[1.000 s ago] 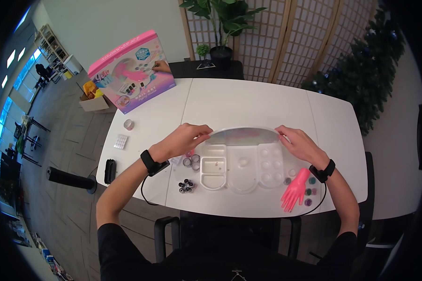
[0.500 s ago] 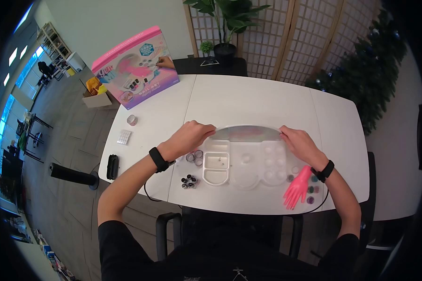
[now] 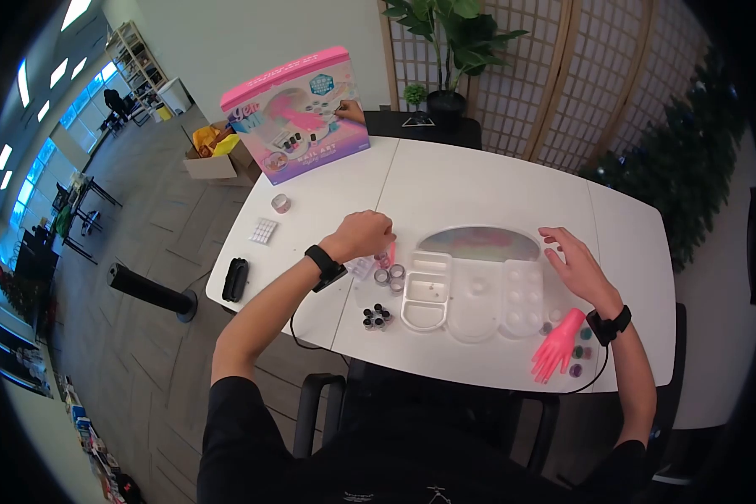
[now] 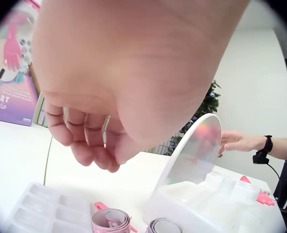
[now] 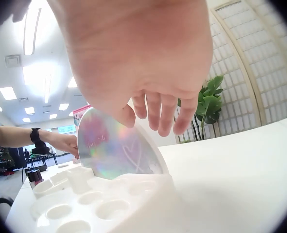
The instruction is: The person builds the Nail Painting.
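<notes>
A white nail-art station (image 3: 477,315) with moulded compartments and round wells stands on the table. An arched, iridescent mirror-like panel (image 3: 479,243) stands upright along its back edge. To the left of the panel, my left hand (image 3: 359,235) hovers above the table with fingers loosely curled and nothing in them. My right hand (image 3: 576,265) hangs beside the panel's right end, fingers relaxed and apart. Beneath the left hand lie rolled strips in small rings (image 4: 111,220) and a clear compartment tray (image 4: 48,211). A pink model hand (image 3: 558,349) lies below the right hand.
Dark-capped polish bottles (image 3: 376,317) cluster left of the station. Small pots (image 3: 578,353) of coloured glitter sit beside the model hand. A nail-art box (image 3: 298,118) stands at the back left, with a jar (image 3: 280,203), a white-dotted sheet (image 3: 263,231) and a black case (image 3: 235,280) nearer.
Both hands have let go of the panel's two ends. The left hand has drawn off to the left and the right hand slightly right. The panel stays upright; the head view has shifted.
</notes>
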Motion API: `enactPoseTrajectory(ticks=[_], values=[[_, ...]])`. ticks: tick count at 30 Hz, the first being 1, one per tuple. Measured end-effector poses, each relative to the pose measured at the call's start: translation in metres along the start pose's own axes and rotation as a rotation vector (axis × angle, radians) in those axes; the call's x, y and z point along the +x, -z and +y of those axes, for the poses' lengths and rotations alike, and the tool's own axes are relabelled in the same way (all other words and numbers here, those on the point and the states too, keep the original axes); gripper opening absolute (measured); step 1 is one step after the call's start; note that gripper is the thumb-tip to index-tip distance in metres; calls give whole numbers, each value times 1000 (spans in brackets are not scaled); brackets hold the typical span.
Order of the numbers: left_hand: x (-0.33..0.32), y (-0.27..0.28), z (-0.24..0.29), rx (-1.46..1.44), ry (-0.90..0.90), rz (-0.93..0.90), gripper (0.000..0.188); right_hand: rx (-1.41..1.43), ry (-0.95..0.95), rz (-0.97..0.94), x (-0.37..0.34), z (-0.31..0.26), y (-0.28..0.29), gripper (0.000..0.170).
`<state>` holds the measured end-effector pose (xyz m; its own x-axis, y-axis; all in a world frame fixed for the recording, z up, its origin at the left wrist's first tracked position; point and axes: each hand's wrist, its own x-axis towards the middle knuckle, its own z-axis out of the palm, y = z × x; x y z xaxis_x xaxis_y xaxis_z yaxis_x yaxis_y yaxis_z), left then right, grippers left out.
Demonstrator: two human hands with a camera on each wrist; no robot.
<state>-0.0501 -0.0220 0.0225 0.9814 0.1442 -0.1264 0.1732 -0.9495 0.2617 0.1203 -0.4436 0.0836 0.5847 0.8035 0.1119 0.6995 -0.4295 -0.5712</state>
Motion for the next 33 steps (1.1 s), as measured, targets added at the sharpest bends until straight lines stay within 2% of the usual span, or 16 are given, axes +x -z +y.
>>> enactPoseTrajectory(ticks=[2,5,8,11,14,17,20,23,24,27,33], values=[[5,-7,4,10,91,-93,29,4,12,-5,2,-6,4,32],[14,-23,2,106,82,-152,28,-18,30,-42,2,-17,6,32],[18,-36,1,171,34,-108,27,-3,31,-46,3,-26,8,30],[19,-39,4,182,12,-58,27,-85,169,101,5,-24,4,29],[17,-25,10,72,7,23,25,-166,214,217,7,-33,6,26],[1,-6,17,67,-98,175,21,-277,301,219,8,-55,4,21],[-21,16,31,9,-168,138,18,-234,439,130,12,-71,-13,15],[-40,19,46,6,-254,156,18,-220,449,-11,20,-90,-38,15],[-43,20,53,49,-264,125,18,-242,442,-60,25,-90,-49,21],[-49,13,65,14,-358,163,18,-297,437,-80,38,-98,-78,23],[-40,-2,66,-32,-438,176,16,-314,461,-99,60,-95,-110,23]])
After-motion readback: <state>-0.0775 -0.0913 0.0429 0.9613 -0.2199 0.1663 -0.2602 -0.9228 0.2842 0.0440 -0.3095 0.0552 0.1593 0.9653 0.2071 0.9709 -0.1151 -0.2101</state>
